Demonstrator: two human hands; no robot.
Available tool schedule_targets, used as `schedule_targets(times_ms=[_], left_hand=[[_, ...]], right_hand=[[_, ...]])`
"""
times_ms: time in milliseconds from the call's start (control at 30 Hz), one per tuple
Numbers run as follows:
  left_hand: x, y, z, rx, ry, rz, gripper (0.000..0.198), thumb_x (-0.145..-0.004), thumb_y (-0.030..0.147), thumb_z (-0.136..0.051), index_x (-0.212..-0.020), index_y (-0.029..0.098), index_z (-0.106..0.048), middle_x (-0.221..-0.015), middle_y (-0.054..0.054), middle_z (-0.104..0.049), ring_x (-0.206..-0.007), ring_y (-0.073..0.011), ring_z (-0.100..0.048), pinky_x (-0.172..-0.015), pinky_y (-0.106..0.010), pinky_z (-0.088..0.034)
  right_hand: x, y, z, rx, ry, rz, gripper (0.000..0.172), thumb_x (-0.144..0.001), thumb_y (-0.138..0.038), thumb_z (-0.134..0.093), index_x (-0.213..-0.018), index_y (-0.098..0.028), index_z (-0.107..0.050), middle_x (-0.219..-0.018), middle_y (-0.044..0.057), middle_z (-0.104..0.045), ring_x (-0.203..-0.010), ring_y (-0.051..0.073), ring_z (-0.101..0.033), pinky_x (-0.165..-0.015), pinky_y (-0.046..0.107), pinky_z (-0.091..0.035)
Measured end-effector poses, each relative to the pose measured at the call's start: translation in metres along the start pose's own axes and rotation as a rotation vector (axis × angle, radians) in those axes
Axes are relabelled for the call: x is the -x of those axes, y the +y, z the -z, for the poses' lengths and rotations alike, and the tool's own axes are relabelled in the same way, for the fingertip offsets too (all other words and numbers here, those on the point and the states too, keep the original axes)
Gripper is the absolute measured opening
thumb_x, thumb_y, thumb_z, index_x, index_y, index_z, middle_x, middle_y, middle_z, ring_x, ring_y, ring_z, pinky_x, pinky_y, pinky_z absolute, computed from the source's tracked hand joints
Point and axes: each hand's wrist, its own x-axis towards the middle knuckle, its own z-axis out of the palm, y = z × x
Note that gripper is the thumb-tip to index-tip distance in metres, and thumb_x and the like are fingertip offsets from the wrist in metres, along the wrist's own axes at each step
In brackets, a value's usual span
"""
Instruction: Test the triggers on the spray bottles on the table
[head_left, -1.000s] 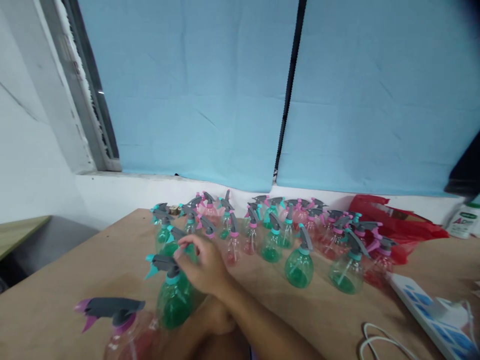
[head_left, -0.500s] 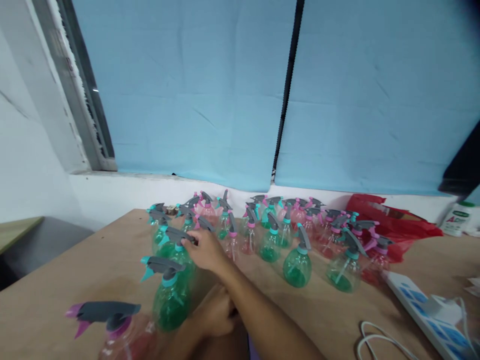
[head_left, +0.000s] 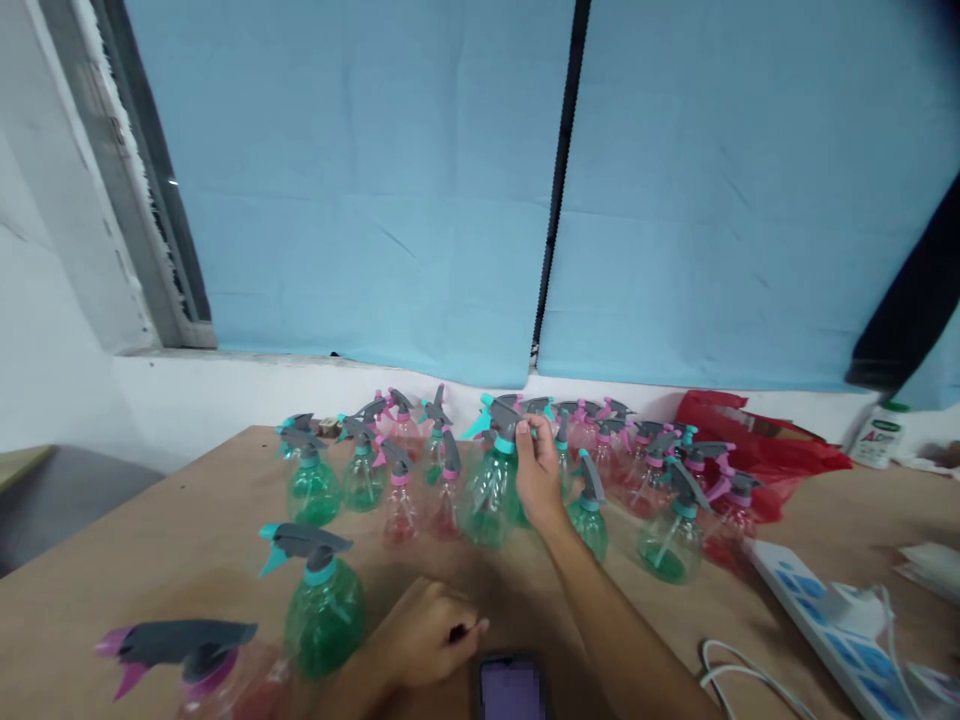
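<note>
My right hand (head_left: 538,468) grips the grey head of a spray bottle (head_left: 491,492) with a turquoise collar and green liquid, held upright in front of other bottles. Whether its base touches the table cannot be seen. My left hand (head_left: 435,632) is curled near the front edge, fingers bent, with nothing visible in it. Left of that hand stands a green spray bottle (head_left: 324,615), and nearer the front left is a pink one (head_left: 236,685). Behind them are several green and pink spray bottles, among them a pink one (head_left: 401,510) and a green one (head_left: 313,492).
A phone (head_left: 513,690) lies at the front edge. To the right are a white cable (head_left: 739,672), a power strip (head_left: 825,620) with plugs, a red plastic bag (head_left: 757,445) and a white bottle (head_left: 879,436). Blue curtains (head_left: 360,200) hang behind the wooden table (head_left: 180,510).
My right hand has moved right, carrying the green spray bottle from the left group to the middle. The phone has come into fuller view, and the camera view has shifted slightly.
</note>
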Motion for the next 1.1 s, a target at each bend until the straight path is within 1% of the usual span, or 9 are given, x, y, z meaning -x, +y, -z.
schedule_targets(times_ms=[167, 267, 400, 533, 633, 800, 900, 967, 1100], left_hand=[[0.001, -0.002, -0.003, -0.012, -0.012, 0.014, 0.040, -0.099, 0.024, -0.052, -0.060, 0.018, -0.047, -0.054, 0.003, -0.055, -0.052, -0.0106, -0.046, -0.055, -0.030, -0.021], [0.000, -0.003, -0.005, -0.020, -0.006, 0.009, 0.040, -0.099, 0.024, -0.053, -0.060, 0.018, -0.048, -0.055, 0.003, -0.055, -0.051, -0.0105, -0.045, -0.055, -0.031, -0.020], [-0.001, -0.004, -0.004, -0.009, 0.017, -0.008, 0.039, -0.098, 0.024, -0.053, -0.061, 0.018, -0.045, -0.055, 0.004, -0.053, -0.051, -0.0095, -0.044, -0.054, -0.031, -0.020], [-0.001, -0.003, -0.002, -0.002, 0.034, 0.000, 0.040, -0.099, 0.024, -0.053, -0.061, 0.017, -0.044, -0.053, 0.004, -0.051, -0.051, -0.0095, -0.042, -0.054, -0.031, -0.019], [-0.002, -0.003, -0.001, 0.009, 0.016, -0.003, 0.040, -0.099, 0.024, -0.052, -0.061, 0.017, -0.042, -0.053, 0.004, -0.051, -0.050, -0.0096, -0.042, -0.054, -0.030, -0.019], [-0.001, -0.003, -0.001, 0.000, 0.014, -0.006, 0.040, -0.101, 0.025, -0.050, -0.062, 0.018, -0.043, -0.055, 0.004, -0.052, -0.051, -0.0098, -0.043, -0.055, -0.031, -0.019], [-0.001, -0.003, -0.002, -0.001, 0.015, -0.010, 0.041, -0.101, 0.025, -0.050, -0.062, 0.018, -0.042, -0.054, 0.004, -0.052, -0.051, -0.0098, -0.042, -0.055, -0.031, -0.019], [-0.001, -0.004, -0.003, 0.000, 0.009, -0.013, 0.040, -0.100, 0.024, -0.051, -0.062, 0.018, -0.042, -0.055, 0.004, -0.052, -0.051, -0.0097, -0.042, -0.055, -0.031, -0.019], [-0.001, -0.003, -0.003, -0.003, 0.007, -0.019, 0.041, -0.102, 0.026, -0.050, -0.062, 0.018, -0.042, -0.056, 0.004, -0.053, -0.052, -0.0095, -0.044, -0.055, -0.031, -0.019]], right_hand=[[0.023, 0.032, 0.027, -0.057, -0.198, -0.121, 0.039, -0.088, -0.056, -0.072, -0.103, -0.023, -0.057, -0.074, -0.005, -0.053, -0.060, 0.013, -0.046, -0.057, 0.024, -0.039], [0.033, 0.049, 0.037, -0.069, -0.304, -0.151, 0.036, -0.086, -0.050, -0.076, -0.102, -0.022, -0.061, -0.078, -0.004, -0.057, -0.061, 0.012, -0.049, -0.058, 0.023, -0.040], [0.036, 0.061, 0.044, -0.054, -0.333, -0.157, 0.032, -0.085, -0.046, -0.077, -0.101, -0.022, -0.064, -0.083, -0.001, -0.064, -0.070, 0.015, -0.058, -0.065, 0.025, -0.045], [0.036, 0.062, 0.046, 0.024, -0.456, -0.147, 0.032, -0.082, -0.045, -0.080, -0.100, -0.021, -0.070, -0.088, 0.002, -0.068, -0.079, 0.018, -0.061, -0.071, 0.028, -0.048], [0.035, 0.062, 0.048, 0.058, -0.571, -0.154, 0.029, -0.087, -0.045, -0.075, -0.102, -0.021, -0.075, -0.088, 0.002, -0.069, -0.081, 0.019, -0.060, -0.076, 0.030, -0.048], [0.027, 0.055, 0.052, 0.116, -0.698, -0.146, 0.023, -0.085, -0.042, -0.075, -0.086, -0.019, -0.073, -0.076, -0.001, -0.060, -0.071, 0.015, -0.051, -0.066, 0.026, -0.042], [0.023, 0.044, 0.053, 0.118, -0.759, -0.089, 0.028, -0.083, -0.041, -0.078, -0.071, -0.019, -0.067, -0.074, -0.001, -0.056, -0.069, 0.015, -0.049, -0.063, 0.026, -0.037], [0.023, 0.038, 0.053, 0.105, -0.793, -0.064, 0.031, -0.085, -0.041, -0.078, -0.067, -0.019, -0.065, -0.073, -0.001, -0.056, -0.068, 0.015, -0.049, -0.062, 0.027, -0.037], [0.024, 0.033, 0.052, 0.056, -0.817, -0.145, 0.026, -0.087, -0.047, -0.076, -0.081, -0.022, -0.074, -0.074, 0.000, -0.064, -0.071, 0.018, -0.057, -0.071, 0.031, -0.047]])
